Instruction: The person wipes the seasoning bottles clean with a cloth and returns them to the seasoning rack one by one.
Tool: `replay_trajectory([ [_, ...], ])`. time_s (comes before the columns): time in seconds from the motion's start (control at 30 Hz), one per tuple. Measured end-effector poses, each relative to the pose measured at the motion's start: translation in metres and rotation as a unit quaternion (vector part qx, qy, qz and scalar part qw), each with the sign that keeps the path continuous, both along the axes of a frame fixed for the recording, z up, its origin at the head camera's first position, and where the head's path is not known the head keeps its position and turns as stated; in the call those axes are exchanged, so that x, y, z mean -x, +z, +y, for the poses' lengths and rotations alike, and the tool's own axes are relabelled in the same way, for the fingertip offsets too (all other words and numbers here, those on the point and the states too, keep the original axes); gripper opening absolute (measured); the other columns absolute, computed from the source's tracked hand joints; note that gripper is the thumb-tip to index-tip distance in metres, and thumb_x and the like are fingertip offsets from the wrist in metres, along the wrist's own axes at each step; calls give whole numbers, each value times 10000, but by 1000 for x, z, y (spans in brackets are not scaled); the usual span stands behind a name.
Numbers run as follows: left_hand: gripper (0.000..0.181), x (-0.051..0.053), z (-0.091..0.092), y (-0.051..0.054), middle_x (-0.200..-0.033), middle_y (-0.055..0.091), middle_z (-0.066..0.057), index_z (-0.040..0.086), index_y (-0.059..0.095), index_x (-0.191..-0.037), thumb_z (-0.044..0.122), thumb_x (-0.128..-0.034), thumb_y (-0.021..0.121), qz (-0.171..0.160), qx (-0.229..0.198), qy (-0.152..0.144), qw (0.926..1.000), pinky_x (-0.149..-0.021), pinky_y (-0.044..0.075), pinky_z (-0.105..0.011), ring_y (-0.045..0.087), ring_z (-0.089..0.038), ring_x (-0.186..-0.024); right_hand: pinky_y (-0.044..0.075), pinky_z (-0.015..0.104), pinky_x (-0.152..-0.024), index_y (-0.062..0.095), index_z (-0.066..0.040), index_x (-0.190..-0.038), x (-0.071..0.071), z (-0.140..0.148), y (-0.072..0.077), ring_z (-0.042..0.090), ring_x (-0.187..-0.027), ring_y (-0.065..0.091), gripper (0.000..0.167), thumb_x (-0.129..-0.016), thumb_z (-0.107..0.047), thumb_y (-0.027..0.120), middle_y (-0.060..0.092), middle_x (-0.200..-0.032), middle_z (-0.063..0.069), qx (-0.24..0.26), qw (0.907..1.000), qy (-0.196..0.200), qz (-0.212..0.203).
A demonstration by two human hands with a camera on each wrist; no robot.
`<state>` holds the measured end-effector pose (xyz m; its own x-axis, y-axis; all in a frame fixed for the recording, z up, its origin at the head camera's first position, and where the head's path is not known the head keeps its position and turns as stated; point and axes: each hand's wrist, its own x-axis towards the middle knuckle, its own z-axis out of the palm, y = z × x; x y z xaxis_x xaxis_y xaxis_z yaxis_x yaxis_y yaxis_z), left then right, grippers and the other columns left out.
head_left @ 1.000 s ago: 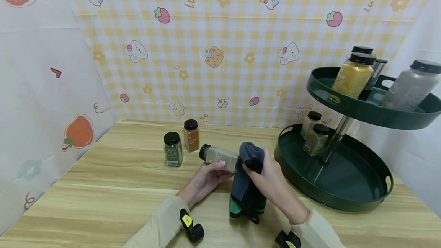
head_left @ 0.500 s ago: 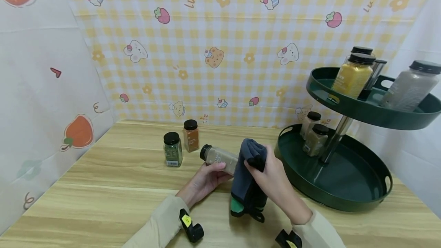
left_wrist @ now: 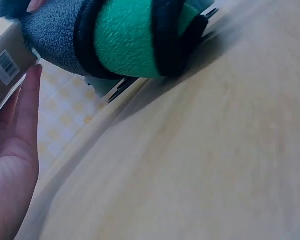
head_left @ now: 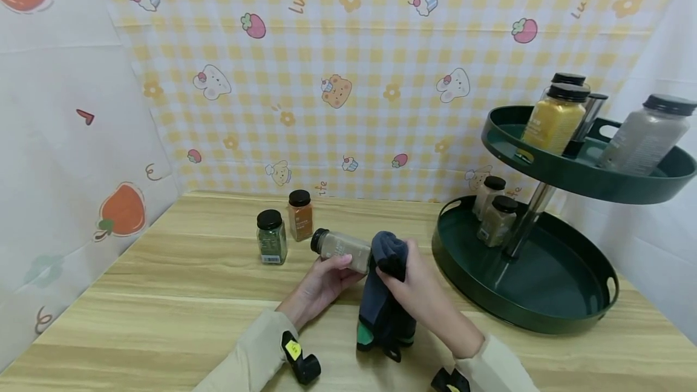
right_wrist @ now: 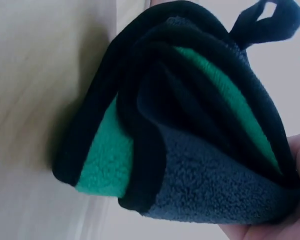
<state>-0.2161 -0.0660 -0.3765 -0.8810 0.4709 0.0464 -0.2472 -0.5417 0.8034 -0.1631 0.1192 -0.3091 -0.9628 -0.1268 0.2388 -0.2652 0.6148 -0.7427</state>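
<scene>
My left hand (head_left: 325,283) holds a spice jar (head_left: 345,249) of pale powder tipped on its side, black lid to the left, thumb across its side. In the left wrist view the jar's base end (left_wrist: 9,67) shows a barcode. My right hand (head_left: 414,280) grips a folded cleaning cloth (head_left: 379,298), grey with green patches and black trim, against the jar's base end. The cloth's lower folds hang above the table; the right wrist view shows its layered folds (right_wrist: 190,175) and a black loop (right_wrist: 272,22).
A green-flaked jar (head_left: 271,238) and an orange-brown jar (head_left: 301,216) stand upright left of the hands. At right is a two-tier dark green tray (head_left: 550,313), with small jars (head_left: 497,222) below and larger jars, one yellow (head_left: 552,123) and one grey (head_left: 645,138), above.
The right hand and cloth rise slightly at the jar's end, then come down and left. The left hand and jar stay almost in place. The whole head view shifts a little.
</scene>
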Motion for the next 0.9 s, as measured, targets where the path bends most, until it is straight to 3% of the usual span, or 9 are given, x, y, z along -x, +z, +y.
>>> replay_trajectory([
  [0.23,350,2,-1,-1,-1085,555,-23,96,419,-1189,124,-865,549,-126,-131,202,9996,-930,471,-319,607,-134,-985,506,407,-787,400,-60,-1171,-2,-6,-2,251,-970,602,439,-843,-153,677,600,-1101,170,23,9998,22,-184],
  [0.43,371,1,1,-1,-1075,555,-27,100,408,-1188,121,-848,557,-17,8,30,10000,-892,487,-313,614,-144,-942,513,414,-792,428,-47,-1163,-5,-2,10,266,-970,612,425,-838,-147,684,604,-1112,173,337,9993,-107,80],
  [0.6,309,1,1,-1,-1041,583,-15,114,444,-1156,88,-862,535,86,59,-86,9999,-851,493,-287,622,-130,-899,533,380,-765,436,-71,-1152,-13,-3,21,237,-937,638,425,-827,-147,699,621,-1091,150,261,9993,14,256],
  [0.77,295,0,0,0,-1046,579,-16,122,443,-1151,74,-868,511,68,25,-34,10000,-863,493,-292,620,-132,-910,540,376,-731,446,-36,-1137,-9,-2,16,266,-907,651,414,-821,-119,701,636,-1057,179,45,9978,-5,656],
  [0.9,369,0,1,0,-1096,532,-41,102,389,-1204,91,-858,517,12,-16,-49,10000,-895,486,-308,596,-151,-958,537,382,-712,437,-29,-1146,0,4,7,293,-902,648,426,-821,-117,698,629,-1060,203,-108,9975,-185,669],
])
